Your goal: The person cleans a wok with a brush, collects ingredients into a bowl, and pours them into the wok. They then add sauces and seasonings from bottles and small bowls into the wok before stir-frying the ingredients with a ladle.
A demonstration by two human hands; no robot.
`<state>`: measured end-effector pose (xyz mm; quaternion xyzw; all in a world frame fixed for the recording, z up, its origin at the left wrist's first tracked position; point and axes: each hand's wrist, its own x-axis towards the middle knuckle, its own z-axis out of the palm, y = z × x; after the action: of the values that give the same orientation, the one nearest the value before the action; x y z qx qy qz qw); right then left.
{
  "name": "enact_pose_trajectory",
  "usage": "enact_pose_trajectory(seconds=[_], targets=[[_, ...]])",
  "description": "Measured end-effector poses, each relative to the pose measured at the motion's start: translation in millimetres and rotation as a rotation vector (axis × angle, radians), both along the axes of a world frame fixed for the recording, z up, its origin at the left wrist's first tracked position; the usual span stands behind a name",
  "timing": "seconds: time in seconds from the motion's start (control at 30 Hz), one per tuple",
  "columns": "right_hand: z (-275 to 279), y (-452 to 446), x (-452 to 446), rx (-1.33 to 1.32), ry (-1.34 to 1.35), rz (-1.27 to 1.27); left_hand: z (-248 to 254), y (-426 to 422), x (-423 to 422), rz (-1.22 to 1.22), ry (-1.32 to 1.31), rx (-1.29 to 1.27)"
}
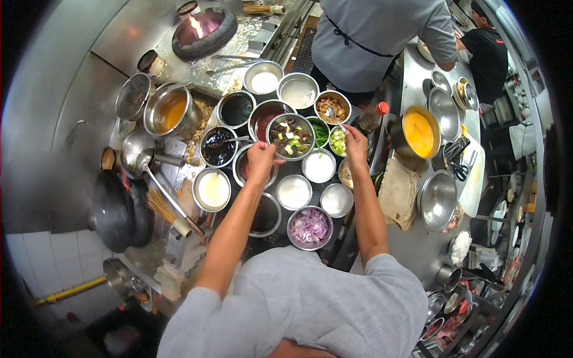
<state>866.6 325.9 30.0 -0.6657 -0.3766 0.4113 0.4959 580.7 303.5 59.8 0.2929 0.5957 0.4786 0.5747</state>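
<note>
My left hand grips the near left rim of a metal bowl holding dark pieces and chopped pale-green vegetable. That bowl is held above the other bowls and partly covers one of red sauce. My right hand is closed, fingers pinched together, beside a small bowl of chopped green scallion; what it pinches, if anything, is too small to make out. Just left of the scallion stands a bowl of long green pieces. Nearest my body sits a bowl of sliced purple onion.
Around my hands stand bowls of white powder, dark sauce and brown chunks. A lit burner is at the upper left, a ladle at the left. A pot of yellow liquid stands right; a co-worker is ahead.
</note>
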Motion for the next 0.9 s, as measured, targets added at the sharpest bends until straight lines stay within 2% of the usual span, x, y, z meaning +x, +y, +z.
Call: enact_pose_trajectory(seconds=[0.07, 0.1, 0.17, 0.2, 0.27, 0.4, 0.43, 0.47, 0.53, 0.63, 0.7, 0.73, 0.77, 0.8, 0.87, 0.9], targets=[[23, -20, -8, 0.231, -0.209, 0.121, -1, 7, 6, -0.002, -0.033, 0.036], [43, -31, -16, 0.229, -0.21, 0.128, 1, 9, 8, -0.016, -0.026, 0.038], [85, -51, -33, 0.368, -0.632, 0.333, 9, 10, 12, -0.019, -0.038, 0.041], [95, -56, -36, 0.367, -0.636, 0.332, 10, 10, 14, -0.027, -0.048, 0.045], [107, -59, -41, 0.305, -0.856, 0.334, 5, 11, 13, -0.036, -0.063, 0.047], [76, -27, -27, 0.398, -0.7, 0.07, 0, 1, 4, -0.046, -0.174, 0.019], [67, -16, -23, 0.299, -0.75, 0.046, 1, -4, 1, -0.053, -0.212, 0.027], [50, -1, -18, 0.308, -0.744, 0.058, 0, -9, -5, -0.039, -0.207, 0.032], [0, 29, -5, 0.241, -0.921, 0.062, -3, -23, -22, -0.048, -0.268, -0.03], [-52, 67, 8, 0.008, -0.911, 0.221, 6, -67, -68, -0.031, -0.384, -0.011], [-44, 70, 2, -0.078, -0.921, 0.299, 22, -109, -118, 0.023, -0.422, 0.004], [-24, 61, -11, -0.088, -1.034, 0.275, 28, -131, -143, 0.038, -0.425, 0.004], [34, 39, -37, -0.154, -1.105, 0.28, 27, -156, -171, 0.099, -0.407, 0.037], [63, 23, -60, -0.078, -1.193, 0.219, 38, -180, -198, 0.188, -0.397, 0.057], [41, 11, -61, 0.331, -1.159, 0.109, 72, -227, -256, 0.359, -0.297, 0.089], [49, -5, -75, 0.42, -1.115, 0.129, 84, -252, -292, 0.408, -0.238, 0.114]])
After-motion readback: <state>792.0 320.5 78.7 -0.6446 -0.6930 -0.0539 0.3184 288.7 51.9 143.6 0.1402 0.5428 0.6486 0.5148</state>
